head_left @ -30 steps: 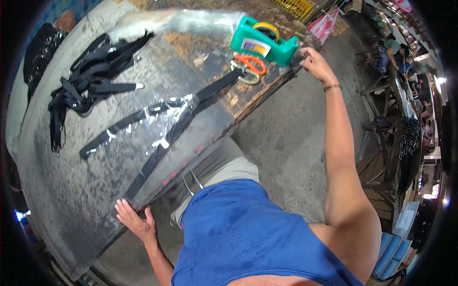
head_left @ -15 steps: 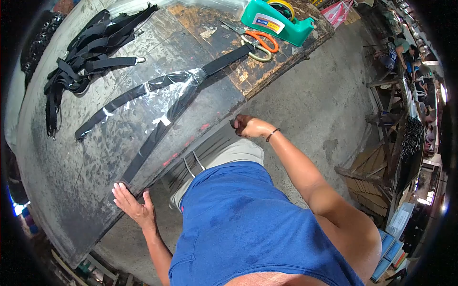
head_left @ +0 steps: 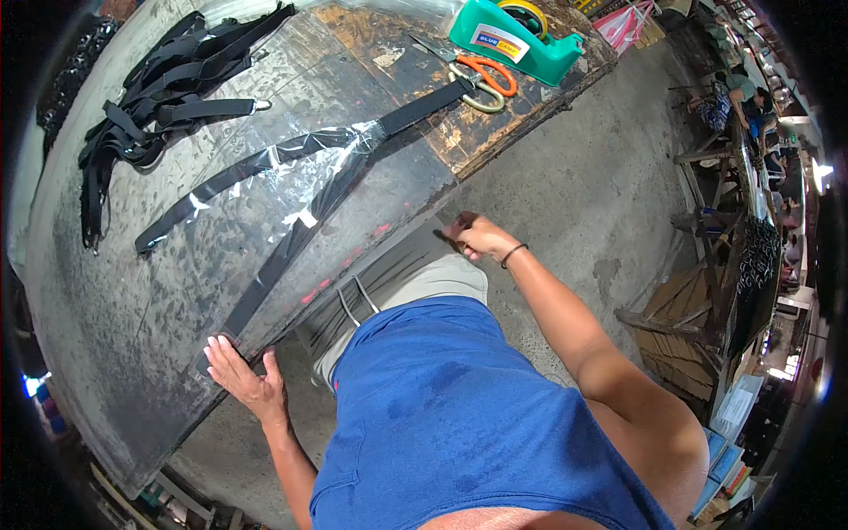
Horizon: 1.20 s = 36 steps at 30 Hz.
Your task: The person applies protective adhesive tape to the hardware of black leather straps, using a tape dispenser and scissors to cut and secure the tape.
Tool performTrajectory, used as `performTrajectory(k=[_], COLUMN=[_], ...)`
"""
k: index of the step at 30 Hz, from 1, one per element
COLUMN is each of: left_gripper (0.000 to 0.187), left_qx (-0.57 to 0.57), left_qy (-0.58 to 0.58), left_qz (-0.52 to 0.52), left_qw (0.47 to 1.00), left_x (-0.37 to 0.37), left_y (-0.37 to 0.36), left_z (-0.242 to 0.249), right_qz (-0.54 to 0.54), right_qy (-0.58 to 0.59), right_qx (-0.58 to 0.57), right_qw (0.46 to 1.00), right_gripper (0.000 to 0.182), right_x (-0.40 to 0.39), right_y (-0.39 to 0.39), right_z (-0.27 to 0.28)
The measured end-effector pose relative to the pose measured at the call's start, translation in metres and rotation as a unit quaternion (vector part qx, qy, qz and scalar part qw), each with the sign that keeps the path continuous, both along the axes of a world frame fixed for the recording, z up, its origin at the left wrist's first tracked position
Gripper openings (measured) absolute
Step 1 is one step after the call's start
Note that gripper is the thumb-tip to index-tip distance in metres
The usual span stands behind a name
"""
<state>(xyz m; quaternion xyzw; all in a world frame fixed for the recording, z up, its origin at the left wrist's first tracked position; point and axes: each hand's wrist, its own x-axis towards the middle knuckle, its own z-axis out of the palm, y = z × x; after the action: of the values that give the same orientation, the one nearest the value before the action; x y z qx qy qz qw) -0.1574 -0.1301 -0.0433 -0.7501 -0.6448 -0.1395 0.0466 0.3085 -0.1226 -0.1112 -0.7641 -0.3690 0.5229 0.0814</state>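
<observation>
My left hand rests with spread fingers on the table's near edge, its fingertips by the lower end of a black strap. That strap and a second arm of it, under shiny clear plastic, meet in a V on the table. My right hand hangs beyond the table edge with curled fingers; something dark shows at the fingertips, too blurred to name. Orange-handled scissors touch the V's joined end. A green tape dispenser stands behind them.
A heap of black straps lies at the table's far left. The worn table has a chipped wooden corner. To the right are a wooden rack, blue boxes and, farther off, a person among others.
My right hand has moved slightly right, away from the table edge. My left hand has stayed at the edge, and the straps lie as before.
</observation>
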Motion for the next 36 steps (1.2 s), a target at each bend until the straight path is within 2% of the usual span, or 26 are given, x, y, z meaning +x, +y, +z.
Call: performTrajectory(k=[1,5,10,16,18,22,24,25,27,29,31,34,36], left_gripper=[0.075,0.075,0.075,0.074,0.074,0.074,0.074,0.075,0.078,0.083,0.083,0.085,0.084], left_qx=[0.001,0.009,0.007,0.010,0.011,0.009,0.016,0.022,0.009,-0.019,-0.011,-0.006,-0.006], left_qy=[-0.002,-0.009,-0.005,-0.002,-0.002,-0.002,-0.005,-0.006,-0.021,-0.041,-0.062,-0.056,-0.067], left_qz=[-0.001,-0.003,0.001,0.004,0.005,0.005,0.002,-0.001,0.000,0.006,0.003,0.012,0.013], left_qw=[1.000,1.000,1.000,1.000,1.000,1.000,1.000,1.000,1.000,0.999,0.998,0.998,0.998], left_x=[0.000,0.001,0.002,0.001,0.002,0.002,0.002,0.002,0.002,0.005,0.006,0.004,0.004], left_y=[0.000,0.000,0.000,0.000,0.000,0.001,0.001,0.001,0.001,0.001,0.000,0.000,-0.001], left_z=[0.000,-0.001,0.000,-0.001,-0.001,-0.001,-0.003,-0.003,0.000,0.010,0.012,0.007,0.010], right_qz=[-0.143,-0.244,-0.234,-0.221,-0.186,-0.183,-0.130,-0.122,0.019,0.067,0.118,0.210,0.264], right_qy=[0.106,0.174,0.142,0.139,0.135,0.122,0.000,0.003,-0.133,-0.057,-0.007,0.099,0.127], right_qx=[-0.063,-0.046,-0.014,-0.017,0.010,0.071,0.151,0.151,0.317,0.376,0.366,0.381,0.380], right_qw=[0.982,0.953,0.962,0.965,0.973,0.973,0.980,0.981,0.939,0.922,0.923,0.895,0.877], right_gripper=[0.045,0.035,0.037,0.028,0.022,0.021,0.020,0.020,0.018,0.016,0.013,0.011,0.011], right_x=[0.004,0.003,-0.010,-0.020,-0.022,-0.021,-0.022,-0.020,-0.019,-0.037,-0.056,-0.093,-0.124], right_y=[-0.005,-0.036,-0.034,-0.018,-0.019,-0.027,-0.033,-0.035,-0.032,-0.014,0.007,0.047,0.078], right_z=[-0.001,-0.017,-0.017,0.005,0.005,-0.013,-0.018,-0.013,0.010,0.067,0.108,0.150,0.172])
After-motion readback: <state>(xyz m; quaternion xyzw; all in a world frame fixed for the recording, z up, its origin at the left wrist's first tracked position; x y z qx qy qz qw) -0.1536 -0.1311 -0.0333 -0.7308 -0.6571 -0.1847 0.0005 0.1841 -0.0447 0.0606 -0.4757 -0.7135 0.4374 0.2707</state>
